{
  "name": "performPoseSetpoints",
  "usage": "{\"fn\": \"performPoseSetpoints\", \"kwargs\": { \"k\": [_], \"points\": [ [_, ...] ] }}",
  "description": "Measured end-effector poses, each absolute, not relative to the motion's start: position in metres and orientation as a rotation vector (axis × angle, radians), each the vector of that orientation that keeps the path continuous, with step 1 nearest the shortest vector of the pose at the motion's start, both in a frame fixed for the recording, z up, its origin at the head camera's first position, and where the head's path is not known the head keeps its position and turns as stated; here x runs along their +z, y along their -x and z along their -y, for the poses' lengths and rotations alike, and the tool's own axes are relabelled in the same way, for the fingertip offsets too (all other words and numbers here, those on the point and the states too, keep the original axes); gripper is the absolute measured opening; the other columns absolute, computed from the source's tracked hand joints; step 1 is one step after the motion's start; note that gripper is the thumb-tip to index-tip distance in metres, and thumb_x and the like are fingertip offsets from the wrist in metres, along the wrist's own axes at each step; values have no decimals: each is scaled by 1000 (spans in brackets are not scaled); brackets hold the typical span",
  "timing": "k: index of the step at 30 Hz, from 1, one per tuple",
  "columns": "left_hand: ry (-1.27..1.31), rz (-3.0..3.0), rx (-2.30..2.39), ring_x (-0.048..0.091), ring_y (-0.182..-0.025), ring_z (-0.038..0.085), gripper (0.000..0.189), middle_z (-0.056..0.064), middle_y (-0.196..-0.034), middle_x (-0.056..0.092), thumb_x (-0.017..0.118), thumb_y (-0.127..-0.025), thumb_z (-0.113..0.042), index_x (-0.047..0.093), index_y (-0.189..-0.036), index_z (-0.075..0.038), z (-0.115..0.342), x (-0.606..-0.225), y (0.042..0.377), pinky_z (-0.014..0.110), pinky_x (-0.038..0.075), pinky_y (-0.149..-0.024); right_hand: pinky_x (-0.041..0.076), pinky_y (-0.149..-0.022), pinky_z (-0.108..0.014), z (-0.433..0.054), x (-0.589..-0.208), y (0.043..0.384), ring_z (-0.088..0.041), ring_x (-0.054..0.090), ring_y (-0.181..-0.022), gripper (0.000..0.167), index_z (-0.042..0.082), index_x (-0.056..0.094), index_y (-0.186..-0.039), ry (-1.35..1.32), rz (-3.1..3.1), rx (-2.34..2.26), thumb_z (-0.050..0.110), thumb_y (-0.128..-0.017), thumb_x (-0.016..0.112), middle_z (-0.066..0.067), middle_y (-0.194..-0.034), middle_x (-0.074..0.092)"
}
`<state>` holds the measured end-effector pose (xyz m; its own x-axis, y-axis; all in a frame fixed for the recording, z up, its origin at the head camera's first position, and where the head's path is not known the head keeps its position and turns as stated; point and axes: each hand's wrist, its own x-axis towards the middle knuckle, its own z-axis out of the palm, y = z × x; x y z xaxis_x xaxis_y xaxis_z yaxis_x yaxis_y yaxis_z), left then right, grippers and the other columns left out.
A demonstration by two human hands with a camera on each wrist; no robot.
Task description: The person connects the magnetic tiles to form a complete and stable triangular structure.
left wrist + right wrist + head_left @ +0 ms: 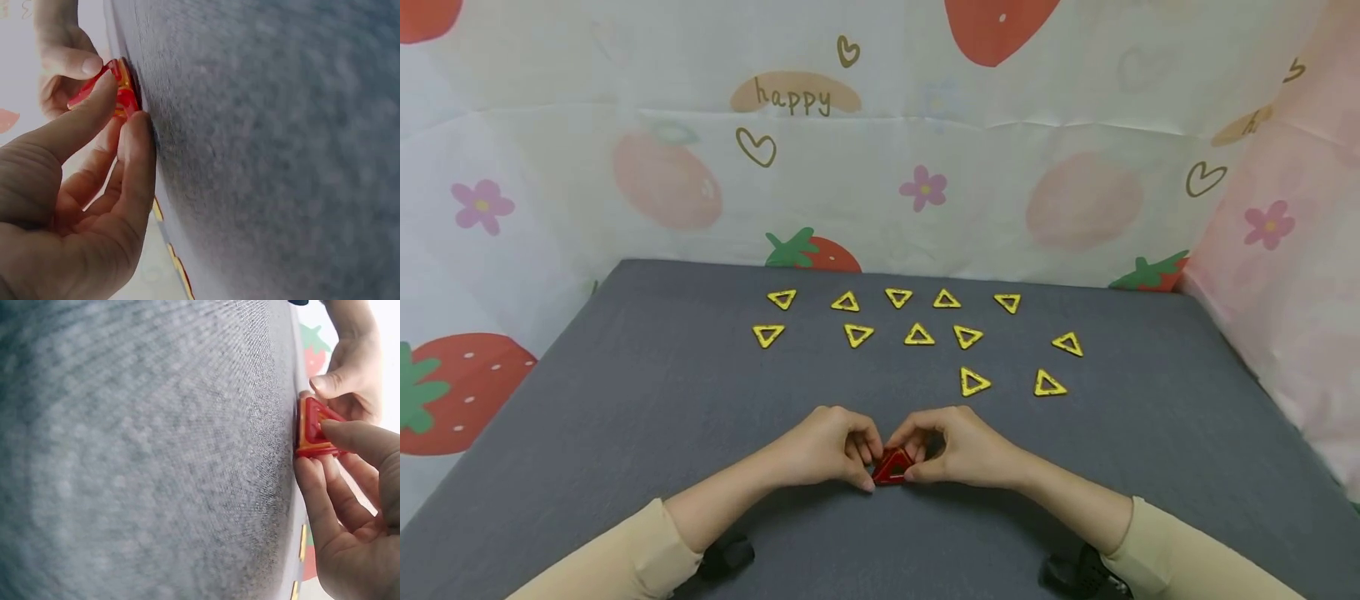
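Near the front of the table, a small pyramid of red triangular frame tiles (pixel 892 467) stands upright, with yellow-orange showing inside it and along its edges. My left hand (pixel 835 447) pinches its left side, thumb on the near edge and fingers behind, as the left wrist view shows. From the other side my right hand (pixel 966 447) grips it, the thumb pressing the near red face (pixel 311 428) and the fingers round the far edge. Part of the pyramid's sides is hidden by the fingers.
Beyond the hands, several yellow triangular tiles (pixel 919 335) lie flat in loose rows on the grey tabletop (pixel 625 400). A printed cloth (pixel 880 192) hangs behind the table and at its sides. Dark wrist devices (pixel 726 557) sit by both sleeves.
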<state>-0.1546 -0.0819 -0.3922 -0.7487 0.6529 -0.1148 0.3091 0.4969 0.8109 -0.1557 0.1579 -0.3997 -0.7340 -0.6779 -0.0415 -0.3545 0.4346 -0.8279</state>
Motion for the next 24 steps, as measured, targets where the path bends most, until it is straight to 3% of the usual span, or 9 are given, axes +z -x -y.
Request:
{"fn": "performPoseSetpoints", "kwargs": {
  "k": [14, 24],
  "points": [
    [-710, -2410, 1089, 63, -73, 5, 21, 4, -87, 74, 85, -74, -8, 74, -92, -8, 100, -388, 160, 20, 53, -65, 59, -70, -29, -191, -380, 169, -7, 63, -81, 30, 25, 71, -111, 816, -2454, -1299, 16, -84, 79, 1, -88, 68],
    [-724, -2412, 1081, 62, -76, 5, 22, 2, -90, 74, 84, -76, -10, 74, -95, -10, 103, -389, 160, 19, 52, -67, 52, -69, -26, -248, -368, 183, -7, 63, -82, 31, 22, 70, -115, 633, -2740, -1303, 22, -86, 78, -2, -92, 69]
  ]
}}
